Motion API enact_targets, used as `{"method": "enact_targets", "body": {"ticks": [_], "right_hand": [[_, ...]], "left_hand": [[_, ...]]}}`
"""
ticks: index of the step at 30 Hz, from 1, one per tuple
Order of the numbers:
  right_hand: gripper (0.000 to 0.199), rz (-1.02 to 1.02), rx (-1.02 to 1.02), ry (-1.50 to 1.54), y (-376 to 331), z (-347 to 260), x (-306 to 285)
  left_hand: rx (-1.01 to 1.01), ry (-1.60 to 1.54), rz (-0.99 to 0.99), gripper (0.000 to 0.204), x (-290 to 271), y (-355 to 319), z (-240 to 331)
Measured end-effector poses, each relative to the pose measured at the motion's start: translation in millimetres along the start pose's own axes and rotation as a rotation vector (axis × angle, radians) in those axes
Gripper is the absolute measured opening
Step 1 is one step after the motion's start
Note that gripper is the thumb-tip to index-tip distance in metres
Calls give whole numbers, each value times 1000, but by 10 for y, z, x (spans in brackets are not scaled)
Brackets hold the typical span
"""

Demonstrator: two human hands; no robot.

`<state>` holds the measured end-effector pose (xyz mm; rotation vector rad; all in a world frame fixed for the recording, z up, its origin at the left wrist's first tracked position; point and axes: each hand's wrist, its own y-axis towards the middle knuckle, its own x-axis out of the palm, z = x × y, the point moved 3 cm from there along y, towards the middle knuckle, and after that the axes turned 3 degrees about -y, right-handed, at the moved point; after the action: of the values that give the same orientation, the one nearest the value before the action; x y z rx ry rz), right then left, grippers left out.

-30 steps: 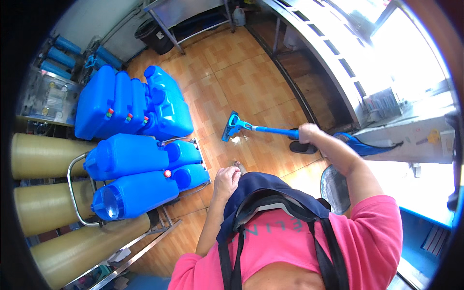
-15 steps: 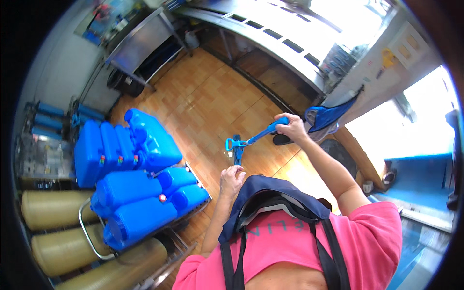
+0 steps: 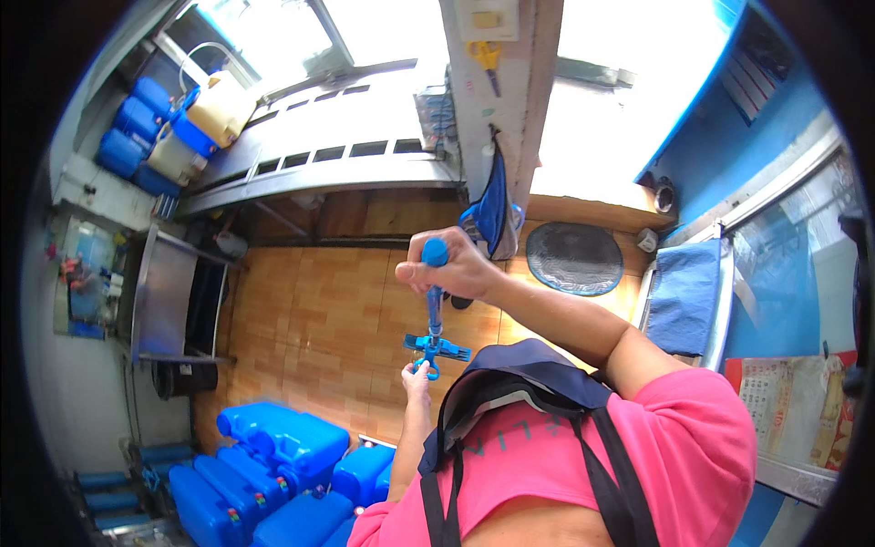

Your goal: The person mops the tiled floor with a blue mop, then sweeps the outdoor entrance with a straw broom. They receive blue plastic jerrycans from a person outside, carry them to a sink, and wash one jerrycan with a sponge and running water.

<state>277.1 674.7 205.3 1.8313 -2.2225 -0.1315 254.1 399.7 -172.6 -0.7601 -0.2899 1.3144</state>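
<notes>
Tan, wood-patterned tiles cover the floor (image 3: 314, 314) of a narrow workroom, its far edge running beneath a steel counter (image 3: 301, 187) with bright light above. Over the middle of that floor a blue mop (image 3: 435, 310) is held by both bare hands, its handle rising toward the camera and its flat head toward the wearer. The right hand (image 3: 451, 264) is closed around the handle's upper end; the left hand (image 3: 416, 379) has thumb and fingers clamped on the blue loop beside the mop head. Whether the head touches the tiles, I cannot tell. Near the floor's left edge stand a steel table (image 3: 164, 296) and a black bin (image 3: 187, 378), with blue jugs (image 3: 292, 438) grouped at its lower left corner. Cream containers (image 3: 219, 108) sit toward the counter's left end. Past the counter's right end, yellow-handled scissors (image 3: 483, 55) hang on a pillar above a dark blue fabric bundle (image 3: 495, 205). Toward the floor's right edge lies a dark oval mat (image 3: 574, 259), near a blue cloth (image 3: 684, 296) draped over a rail.
</notes>
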Motion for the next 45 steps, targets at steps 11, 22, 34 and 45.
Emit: {"method": "enact_targets", "body": {"ticks": [11,22,34,45], "right_hand": [[33,345,-554,-189,-850,-2740,-1856],[34,105,-645,-452,-1518,-4045,-3456],[24,99,-152,-541,-330,-2784,-4219],[27,-206,-510,-762,692,-1427,-4597]], "left_hand": [[-130,-249,-866,87,2695,-573,1241],[-248,-459,-1325,18,5243,-1750,2069],[-305,-569,-844,23,7129,-1135,2869],[-414,-225,-1008,17,8021,-245,3481]]}}
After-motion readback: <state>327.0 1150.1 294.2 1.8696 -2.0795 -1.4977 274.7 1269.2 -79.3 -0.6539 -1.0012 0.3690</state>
